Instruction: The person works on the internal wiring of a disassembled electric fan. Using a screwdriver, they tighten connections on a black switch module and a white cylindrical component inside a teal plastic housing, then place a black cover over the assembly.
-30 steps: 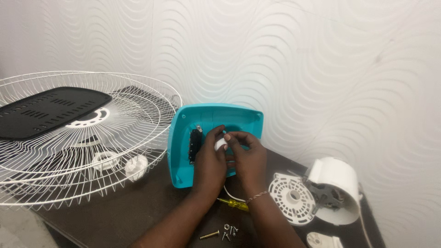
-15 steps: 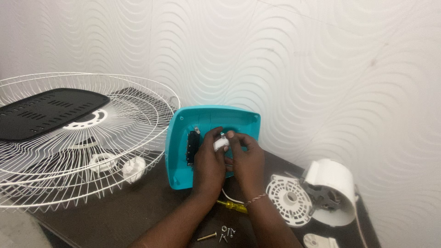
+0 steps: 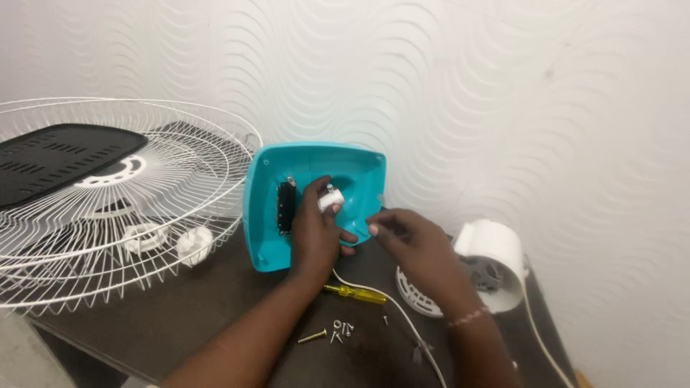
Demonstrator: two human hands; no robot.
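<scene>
Teal plastic fan housing (image 3: 314, 162) stands on edge on dark table (image 3: 187, 316), hollow inner side facing camera, back toward wavy white wall. Black switch block (image 3: 285, 207) mounted upright inside housing, left of centre. Small white cylindrical part (image 3: 330, 200) sits just right of switch block, inside housing hollow. White cord (image 3: 402, 316) trails from housing's lower edge across table.

a dark brown bench (image 3: 194, 323) stands against the wall. on it lie white wire fan guards (image 3: 93, 215), a teal fan base (image 3: 316, 201) tipped up, a yellow-handled screwdriver (image 3: 356, 293), loose screws (image 3: 334, 333), a white cord (image 3: 402, 316) and a white motor housing (image 3: 489, 262).
</scene>
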